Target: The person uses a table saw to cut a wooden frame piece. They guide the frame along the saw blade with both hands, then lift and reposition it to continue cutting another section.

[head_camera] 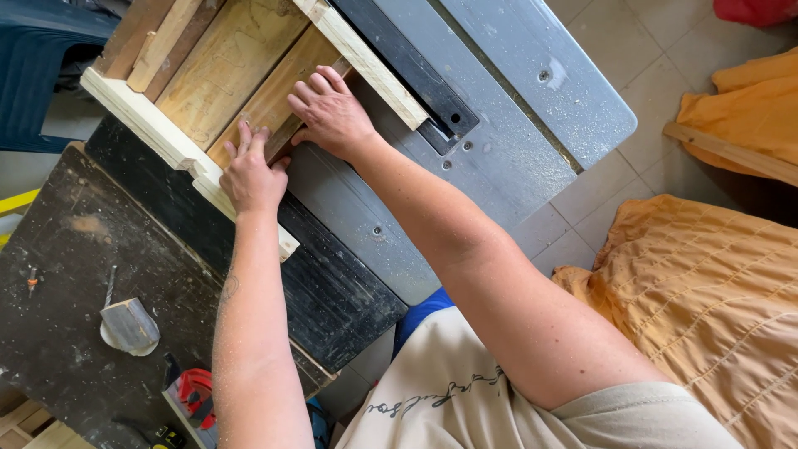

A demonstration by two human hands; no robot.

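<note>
A wooden sled of plywood panels (224, 71) framed by pale wood rails (150, 125) rests on a grey table saw top (499, 158). Inside it lies a narrow strip of wood (283, 137), set diagonally. My left hand (249, 175) presses flat on the near end of the strip and the near rail. My right hand (332, 112) lies palm down on the strip and the plywood beside it, fingers spread toward the far rail (374, 66).
A black dusty bench (75, 274) sits at the left with a small grey metal-tipped piece (129, 326) on it. A red tool (195, 391) lies at the bench's near edge. Orange cloth (715, 299) covers something at the right, over a tiled floor (640, 75).
</note>
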